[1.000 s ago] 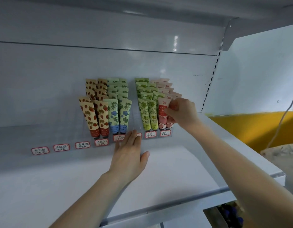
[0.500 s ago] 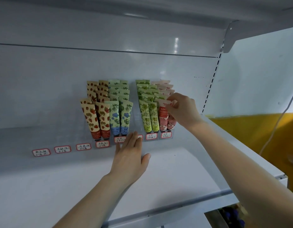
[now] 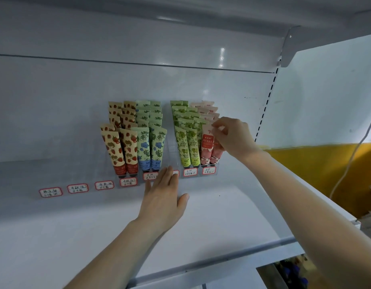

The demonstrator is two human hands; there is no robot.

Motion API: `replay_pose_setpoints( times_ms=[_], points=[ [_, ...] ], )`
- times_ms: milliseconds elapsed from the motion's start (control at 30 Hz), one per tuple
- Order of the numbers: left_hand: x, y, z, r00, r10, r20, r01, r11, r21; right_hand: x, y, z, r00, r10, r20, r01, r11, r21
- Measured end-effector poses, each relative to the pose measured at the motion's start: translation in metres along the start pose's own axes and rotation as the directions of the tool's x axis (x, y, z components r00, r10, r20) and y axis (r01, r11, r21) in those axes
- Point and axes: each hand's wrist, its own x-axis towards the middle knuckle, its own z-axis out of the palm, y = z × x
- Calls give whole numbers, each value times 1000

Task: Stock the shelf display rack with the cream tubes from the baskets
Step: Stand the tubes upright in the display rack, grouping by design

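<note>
White shelf, clear display rack against the back panel. Far left on the rack front: red-bordered labels. Next, strawberry tubes, then blue-flower tubes, rows deep, caps down. Left hand flat, fingers straight and together, tips against the rack front by the gap between blue and green. Green tubes, then pink tubes in the rightmost lanes. Right hand pinches the top of a front pink tube. Yellow wall band far right.
</note>
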Motion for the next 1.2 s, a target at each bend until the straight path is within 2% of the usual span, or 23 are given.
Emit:
replay_pose_setpoints(
  times_ms=[200, 433, 833, 1033, 1200],
  points=[
    [-1, -1, 0, 1000, -3, 19, 2, 999, 34, 6, 1, -5, 998, 0, 57, -2, 999, 32],
    [-1, 0, 1, 1000, -2, 5, 2, 1000, 14, 7, 1, -6, 998, -25, 53, 30, 996, -80],
    [0, -2, 2, 1000, 9, 1, -9, 1000, 22, 5, -4, -7, 995, 19, 98, -22, 999, 36],
    [2, -4, 7, 997, 26, -77, -28, 999, -22, 5, -7, -11, 994, 24, 102, -32, 997, 73],
    [6, -9, 15, 981, 75, -181, -68, 997, 43, 5, -13, -12, 999, -5, 42, 2, 998, 70]
  ],
)
